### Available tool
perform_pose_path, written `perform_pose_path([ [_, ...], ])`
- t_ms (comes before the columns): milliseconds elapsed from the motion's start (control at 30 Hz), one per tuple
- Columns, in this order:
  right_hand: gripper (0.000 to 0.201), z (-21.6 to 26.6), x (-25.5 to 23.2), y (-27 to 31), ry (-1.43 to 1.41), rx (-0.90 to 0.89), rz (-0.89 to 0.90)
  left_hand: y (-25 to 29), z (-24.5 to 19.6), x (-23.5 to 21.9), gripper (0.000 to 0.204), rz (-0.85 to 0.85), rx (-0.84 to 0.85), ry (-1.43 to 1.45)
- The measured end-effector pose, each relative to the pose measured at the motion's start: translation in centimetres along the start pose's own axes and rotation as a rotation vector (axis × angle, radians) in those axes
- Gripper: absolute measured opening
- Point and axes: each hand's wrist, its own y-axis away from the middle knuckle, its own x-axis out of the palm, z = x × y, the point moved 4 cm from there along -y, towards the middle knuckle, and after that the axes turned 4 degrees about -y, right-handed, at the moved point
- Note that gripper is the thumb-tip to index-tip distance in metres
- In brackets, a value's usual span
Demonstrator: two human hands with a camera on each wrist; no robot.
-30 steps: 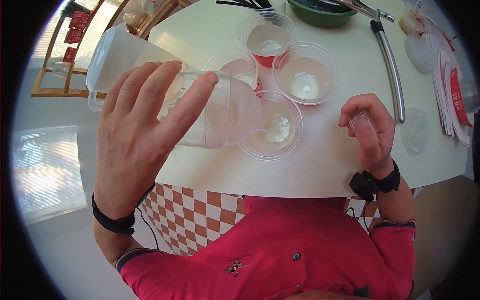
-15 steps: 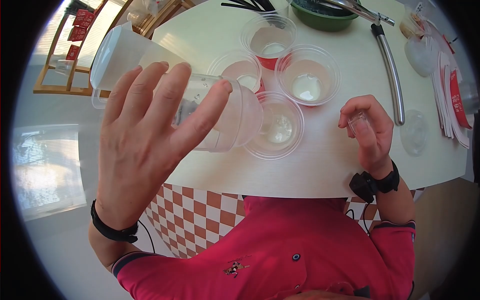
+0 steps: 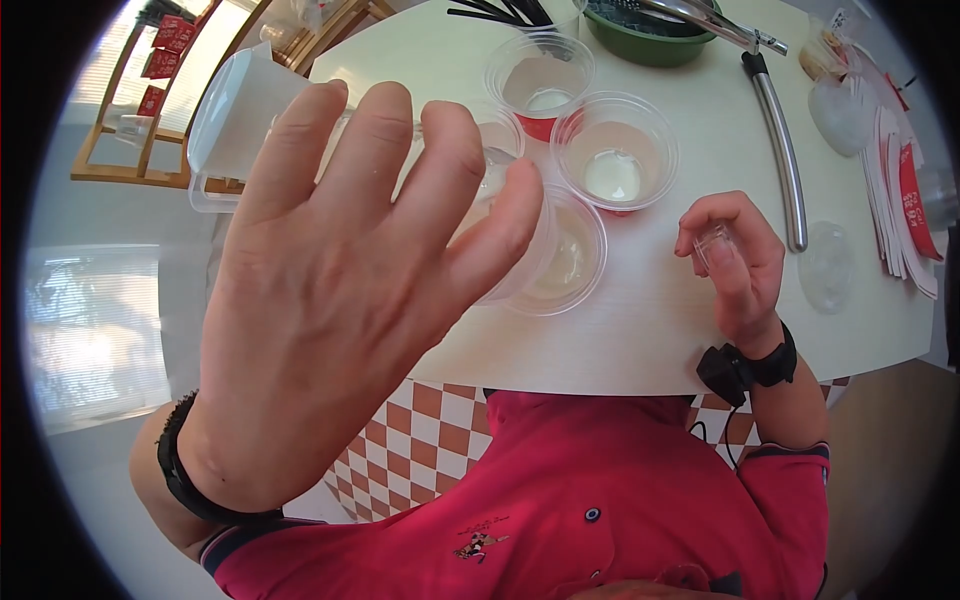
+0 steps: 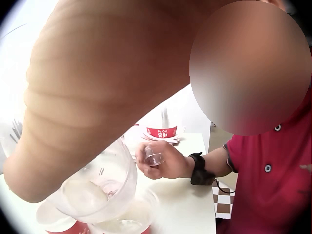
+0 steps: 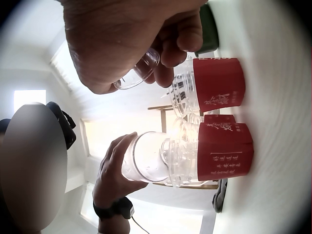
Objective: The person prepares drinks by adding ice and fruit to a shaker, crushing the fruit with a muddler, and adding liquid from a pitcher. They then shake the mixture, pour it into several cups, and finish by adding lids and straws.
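My left hand [image 3: 340,280] grips a clear plastic container [image 5: 146,156], tipped with its mouth at the rim of the front clear cup [image 3: 578,255]. The back of that hand hides most of the container in the head view. Pale liquid shows in the front cup. Beside it stand more clear cups in red sleeves: one at the right [image 3: 615,165], one behind [image 3: 540,85], and one at the left [image 3: 502,133], partly covered by my fingers. Off to the right, my right hand [image 3: 742,270] holds a small clear cup [image 3: 712,245] between curled fingers and thumb.
A translucent lidded pitcher [image 3: 235,120] stands at the left. Black straws [image 3: 500,12] and a green bowl [image 3: 650,45] are at the back. A metal-and-black rod [image 3: 780,155], a clear lid [image 3: 828,268] and red-and-white paper sleeves [image 3: 908,215] lie on the right.
My left hand has risen toward the head camera and shifted right, tipping the container more steeply over the front cup. The right hand has stayed in place with the small cup.
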Motion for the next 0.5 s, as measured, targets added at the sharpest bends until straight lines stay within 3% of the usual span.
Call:
perform_pose_path([
  [500,0.015,0.7,0.2,0.1,0.011,-0.019,-0.010,-1.5,-0.8,-1.5,0.060,0.095,0.041,-0.056],
])
